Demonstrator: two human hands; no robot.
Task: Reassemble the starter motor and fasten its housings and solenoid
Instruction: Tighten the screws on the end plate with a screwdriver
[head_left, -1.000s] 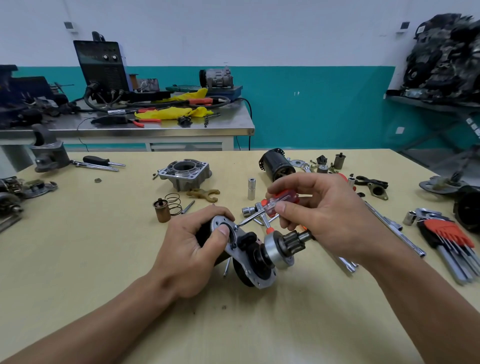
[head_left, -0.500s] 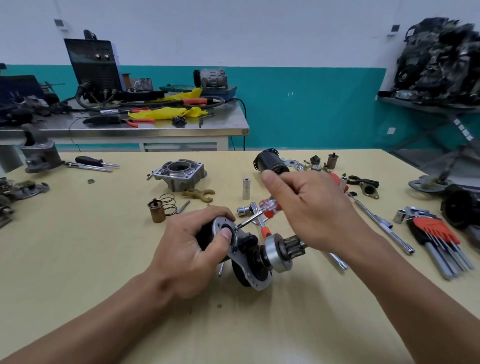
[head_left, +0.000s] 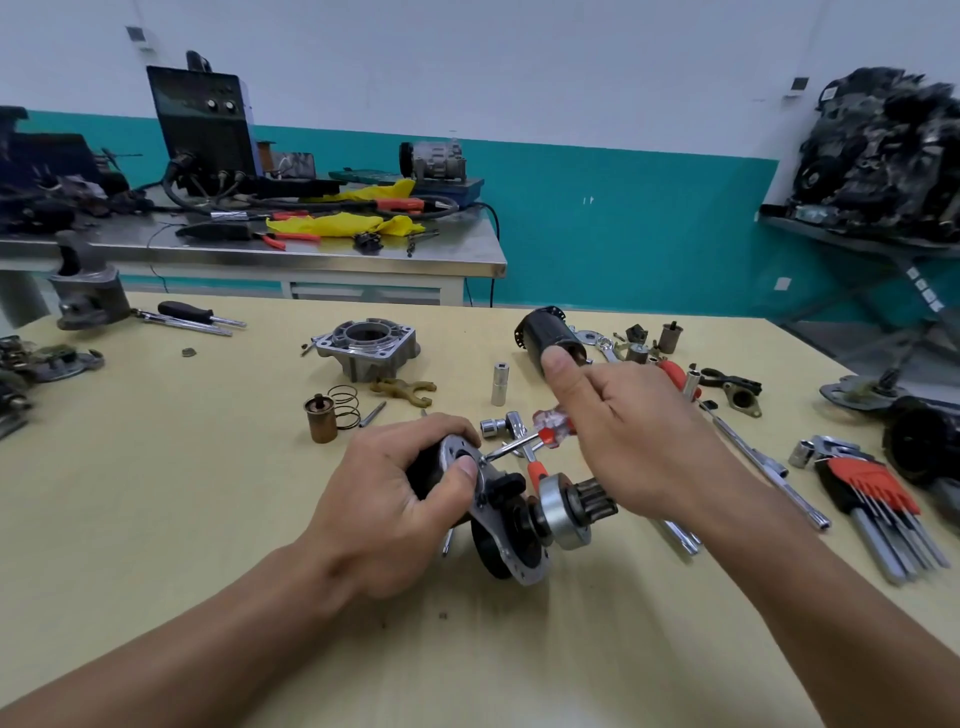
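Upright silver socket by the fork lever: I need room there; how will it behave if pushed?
The socket stands tall on a narrow end, so a push would probably tip it. Its round body would likely roll across the flat table. It looks rigid metal.

Head-worn view, forward-down, close over table (head_left: 156, 519)

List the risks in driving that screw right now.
1. The screwdriver tip sits beside the thumb of the left hand; a slip could jab it.
2. The starter assembly is only hand-held, not clamped, so it may twist under torque.
3. The right hand has its index finger lifted off the handle; the tip might cam out.
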